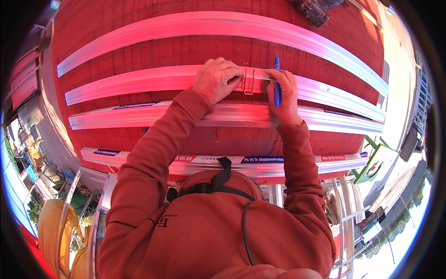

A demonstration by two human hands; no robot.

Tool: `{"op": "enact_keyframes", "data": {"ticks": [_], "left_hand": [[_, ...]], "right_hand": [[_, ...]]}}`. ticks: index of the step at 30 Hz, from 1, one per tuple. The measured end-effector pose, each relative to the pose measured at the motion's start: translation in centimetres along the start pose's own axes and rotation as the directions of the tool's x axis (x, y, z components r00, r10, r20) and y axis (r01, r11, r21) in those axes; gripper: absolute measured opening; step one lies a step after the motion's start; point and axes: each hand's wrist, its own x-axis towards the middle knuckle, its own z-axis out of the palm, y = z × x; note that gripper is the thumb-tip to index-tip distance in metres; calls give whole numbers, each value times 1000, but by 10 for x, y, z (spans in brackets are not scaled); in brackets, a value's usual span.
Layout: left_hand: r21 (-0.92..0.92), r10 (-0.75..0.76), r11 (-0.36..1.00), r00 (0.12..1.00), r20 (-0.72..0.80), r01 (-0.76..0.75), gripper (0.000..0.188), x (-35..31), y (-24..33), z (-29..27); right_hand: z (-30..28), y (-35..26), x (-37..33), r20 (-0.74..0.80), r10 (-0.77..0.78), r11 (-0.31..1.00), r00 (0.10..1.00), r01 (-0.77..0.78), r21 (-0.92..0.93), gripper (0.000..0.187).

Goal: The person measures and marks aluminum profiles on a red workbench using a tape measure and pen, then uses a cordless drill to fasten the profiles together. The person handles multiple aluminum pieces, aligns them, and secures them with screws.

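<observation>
- Watching from afar, I am seeing a small ladder-like fitting [249, 81] sitting on a silvery profile [339, 95];
- my left hand [216, 80] is curling at the fitting's left side; I cannot tell whether it is gripping it;
- my right hand [287, 96], right of the fitting, is clasping a blue pen-like tool [277, 93];
- other long profiles [186, 25] are lying beyond the fitting and on its near side, across a red table [139, 60].
</observation>
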Motion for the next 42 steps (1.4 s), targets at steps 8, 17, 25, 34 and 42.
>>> {"op": "enact_keyframes", "data": {"ticks": [8, 17, 25, 34, 42], "left_hand": [[-8, -8, 1000, 1000, 0, 8, 22, 1, 1, -1], [-48, -30, 998, 999, 23, 31, 23, 0, 0, -2], [-59, -41, 997, 999, 31, 43, 24, 0, 1, -4], [-53, -40, 998, 999, 21, 41, 22, 1, 1, -4], [-46, -40, 998, 999, 30, 42, 23, -1, 1, -3]], "right_hand": [[-9, 3, -11, -24, 372, 798, 928, -306, 520, 28], [-2, -7, -8, 70, 527, 666, 847, -463, 585, 10], [1, -1, -10, 69, 494, 719, 867, -451, 528, 9], [3, 2, -12, 49, 478, 765, 877, -443, 467, 9], [3, 2, -13, 59, 495, 752, 867, -462, 470, 10]]}}
